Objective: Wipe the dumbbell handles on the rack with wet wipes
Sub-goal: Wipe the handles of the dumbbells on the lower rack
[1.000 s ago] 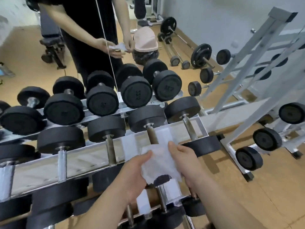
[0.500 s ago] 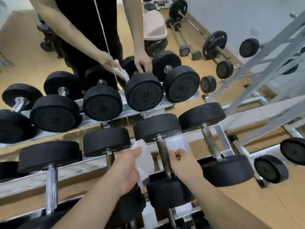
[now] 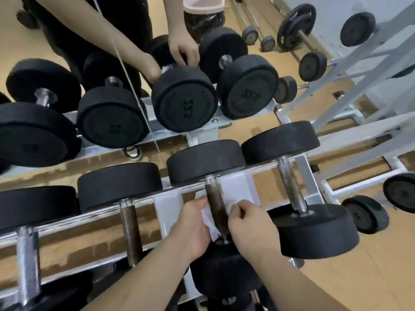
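We work at the lower tier of the rack (image 3: 167, 205), where the dumbbell (image 3: 205, 162) we are cleaning lies with its far head on the rail and its near head below our wrists. Our left hand (image 3: 193, 225) sits just left of the dark, knurled handle (image 3: 214, 205), fingers curled round a bunched part of the white wet wipe (image 3: 207, 221). Our right hand (image 3: 249, 223) is just right of the handle, thumb and fingers pinching what looks like the wipe's other edge. The wipe seems to pass beneath the handle from one hand to the other, touching the bar near its lower end; we cannot see the part hidden behind the bar. On the same tier, a neighbouring dumbbell (image 3: 292, 185) lies just to the right with a rust-speckled bar. To the left lie one with a brown bar (image 3: 131, 227) and, further along, one with a chrome bar (image 3: 28, 261). On the upper tier, bigger dumbbells stand side by side, and a second person across the rack has both hands at one of them (image 3: 184, 99): one hand (image 3: 182, 48) rests on its far head, the other (image 3: 150, 68) is beside its bar, and we cannot tell what that one holds. A barbell with plates (image 3: 294, 25) lies on the wooden floor (image 3: 336, 288) beyond, and another white rack (image 3: 381, 52) stands to the right.
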`<state>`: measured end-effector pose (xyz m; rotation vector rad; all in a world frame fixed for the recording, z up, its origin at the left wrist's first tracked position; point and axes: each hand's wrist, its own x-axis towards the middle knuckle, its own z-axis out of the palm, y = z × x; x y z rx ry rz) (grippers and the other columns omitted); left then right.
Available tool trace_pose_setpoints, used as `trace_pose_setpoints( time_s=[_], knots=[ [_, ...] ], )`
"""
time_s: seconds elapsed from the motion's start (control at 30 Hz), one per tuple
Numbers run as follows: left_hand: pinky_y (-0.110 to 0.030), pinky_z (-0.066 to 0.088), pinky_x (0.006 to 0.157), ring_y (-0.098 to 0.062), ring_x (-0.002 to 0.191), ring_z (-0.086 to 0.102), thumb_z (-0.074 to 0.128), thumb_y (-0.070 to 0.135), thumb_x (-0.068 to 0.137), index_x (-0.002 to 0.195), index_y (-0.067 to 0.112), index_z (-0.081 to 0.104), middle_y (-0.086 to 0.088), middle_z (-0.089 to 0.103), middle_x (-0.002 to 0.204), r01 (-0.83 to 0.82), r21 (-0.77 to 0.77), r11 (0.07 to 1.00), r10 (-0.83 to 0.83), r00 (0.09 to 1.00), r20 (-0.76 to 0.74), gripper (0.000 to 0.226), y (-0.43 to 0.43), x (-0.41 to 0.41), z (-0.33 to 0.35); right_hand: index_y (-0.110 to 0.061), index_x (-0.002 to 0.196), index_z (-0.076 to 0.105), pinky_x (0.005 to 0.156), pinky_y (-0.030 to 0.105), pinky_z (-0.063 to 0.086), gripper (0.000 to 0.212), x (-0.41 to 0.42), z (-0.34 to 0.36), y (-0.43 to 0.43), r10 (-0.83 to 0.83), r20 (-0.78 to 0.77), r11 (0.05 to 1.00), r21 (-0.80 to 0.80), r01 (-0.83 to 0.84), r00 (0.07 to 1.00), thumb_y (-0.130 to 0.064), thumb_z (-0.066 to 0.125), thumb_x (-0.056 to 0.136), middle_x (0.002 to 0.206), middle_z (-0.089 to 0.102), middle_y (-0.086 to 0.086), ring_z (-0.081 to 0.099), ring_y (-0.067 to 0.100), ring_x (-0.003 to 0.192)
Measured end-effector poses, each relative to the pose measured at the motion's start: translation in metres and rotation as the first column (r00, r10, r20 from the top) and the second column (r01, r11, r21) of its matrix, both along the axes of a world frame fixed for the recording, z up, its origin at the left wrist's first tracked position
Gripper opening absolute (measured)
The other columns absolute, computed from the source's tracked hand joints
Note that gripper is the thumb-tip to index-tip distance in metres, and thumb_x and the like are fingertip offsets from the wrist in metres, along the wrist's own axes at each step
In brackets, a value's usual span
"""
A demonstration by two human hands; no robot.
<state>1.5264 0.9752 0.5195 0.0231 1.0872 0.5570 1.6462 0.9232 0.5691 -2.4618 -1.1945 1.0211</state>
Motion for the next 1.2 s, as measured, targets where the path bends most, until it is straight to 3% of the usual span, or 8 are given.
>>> trace_pose_setpoints(
  time_s=[0.13, 0.27, 0.5, 0.63, 0.77, 0.93, 1.1, 1.2],
  knots=[
    [-0.053, 0.047, 0.108, -0.041, 0.112, 0.069, 0.037, 0.029, 0.107, 0.113, 0.001, 0.072, -0.024, 0.073, 0.120, -0.087, 0.035, 0.996, 0.086, 0.996, 0.033, 0.046, 0.023, 0.004, 0.009, -0.024, 0.077, 0.054, 0.056, 0.033, 0.041, 0.026, -0.002, 0.004, 0.001, 0.005, -0.011, 1.000, -0.018, -0.005, 1.000, -0.030, 0.045, 0.100, 0.070, 0.062, -0.003, 0.058, 0.017, 0.065],
    [-0.056, 0.044, 0.113, -0.038, 0.123, 0.065, 0.033, 0.023, 0.108, 0.138, 0.009, 0.062, -0.021, 0.070, 0.129, -0.068, 0.030, 0.997, 0.067, 0.997, 0.041, 0.043, 0.000, 0.003, 0.004, -0.022, 0.076, 0.054, 0.058, 0.033, 0.042, 0.026, -0.002, 0.005, 0.002, -0.008, -0.021, 1.000, -0.029, 0.007, 1.000, -0.029, 0.044, 0.099, 0.070, 0.061, -0.003, 0.057, 0.019, 0.065],
    [-0.052, 0.046, 0.108, -0.040, 0.115, 0.068, 0.040, 0.014, 0.098, 0.129, 0.002, 0.067, -0.024, 0.071, 0.124, -0.068, 0.066, 0.995, 0.073, 0.995, -0.065, 0.043, 0.027, -0.002, 0.017, -0.029, 0.085, 0.060, 0.059, 0.031, 0.046, 0.019, -0.004, 0.010, 0.001, -0.015, -0.058, 0.999, -0.031, 0.013, 0.998, -0.028, 0.045, 0.097, 0.073, 0.066, -0.007, 0.063, 0.017, 0.067],
    [-0.034, 0.056, 0.062, -0.030, 0.076, 0.074, 0.041, 0.003, 0.096, 0.129, 0.013, 0.066, -0.024, 0.074, 0.116, 0.090, 0.045, 0.995, -0.083, 0.987, -0.141, 0.042, -0.003, 0.003, 0.028, -0.029, 0.086, 0.060, 0.064, 0.033, 0.053, 0.017, -0.003, 0.011, 0.002, -0.029, -0.054, 0.999, -0.026, 0.027, 0.998, -0.027, 0.047, 0.096, 0.072, 0.067, -0.007, 0.064, 0.017, 0.068],
    [-0.046, 0.057, 0.088, -0.037, 0.096, 0.073, 0.058, 0.006, 0.072, 0.129, 0.000, 0.061, -0.032, 0.067, 0.125, 0.012, 0.073, 0.997, 0.006, 0.970, -0.244, 0.058, 0.019, -0.002, 0.020, -0.030, 0.088, 0.061, 0.068, 0.033, 0.054, 0.016, -0.005, 0.012, 0.002, -0.033, -0.059, 0.999, -0.029, 0.031, 0.998, -0.027, 0.047, 0.096, 0.076, 0.068, -0.008, 0.065, 0.016, 0.073],
    [-0.034, 0.046, 0.062, -0.031, 0.070, 0.054, 0.045, -0.008, 0.091, 0.110, -0.004, 0.056, -0.020, 0.056, 0.080, 0.292, 0.054, 0.955, -0.236, 0.856, -0.461, 0.023, -0.005, 0.002, 0.025, -0.031, 0.084, 0.064, 0.065, 0.031, 0.050, 0.015, -0.002, 0.011, 0.001, -0.017, -0.067, 0.998, -0.055, 0.013, 0.998, -0.029, 0.050, 0.090, 0.074, 0.069, -0.008, 0.064, 0.016, 0.072],
    [-0.039, 0.053, 0.073, -0.035, 0.092, 0.066, 0.043, -0.011, 0.094, 0.108, 0.004, 0.058, -0.019, 0.066, 0.098, 0.076, 0.109, 0.991, -0.030, 0.926, -0.376, 0.025, 0.022, -0.006, 0.028, -0.032, 0.078, 0.069, 0.063, 0.030, 0.052, 0.014, -0.002, 0.012, 0.000, 0.003, -0.083, 0.997, -0.079, -0.009, 0.997, -0.029, 0.056, 0.081, 0.070, 0.070, -0.010, 0.065, 0.015, 0.072],
    [-0.035, 0.052, 0.065, -0.030, 0.073, 0.060, 0.047, -0.011, 0.082, 0.103, 0.006, 0.060, -0.017, 0.064, 0.077, 0.289, 0.126, 0.949, -0.195, 0.852, -0.486, 0.029, 0.000, 0.003, 0.029, -0.033, 0.083, 0.070, 0.073, 0.031, 0.057, 0.016, -0.002, 0.014, 0.000, 0.005, -0.086, 0.996, -0.093, -0.013, 0.996, -0.025, 0.060, 0.074, 0.075, 0.071, -0.012, 0.066, 0.014, 0.077]
  ],
)
